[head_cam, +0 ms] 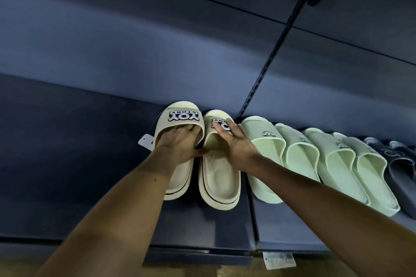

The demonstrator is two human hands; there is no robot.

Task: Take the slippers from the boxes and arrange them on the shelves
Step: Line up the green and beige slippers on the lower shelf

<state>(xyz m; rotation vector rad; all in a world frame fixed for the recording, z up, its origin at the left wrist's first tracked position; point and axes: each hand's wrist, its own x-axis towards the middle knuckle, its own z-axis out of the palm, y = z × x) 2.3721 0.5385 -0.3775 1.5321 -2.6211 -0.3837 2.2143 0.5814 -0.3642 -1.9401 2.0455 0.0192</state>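
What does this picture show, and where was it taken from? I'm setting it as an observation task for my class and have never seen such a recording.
There is no machine here: each grip is a person's bare hand. The single camera sits on the person's head, looking forward and down, so both arms reach in from below. On the dark blue shelf lie two beige slippers, with four pale green slippers to their right and dark slippers at the edge. The left grip has its fingers tucked under the strap of the left beige slipper, holding it. The right grip lies flat, fingers straight, on the strap of the right beige slipper.
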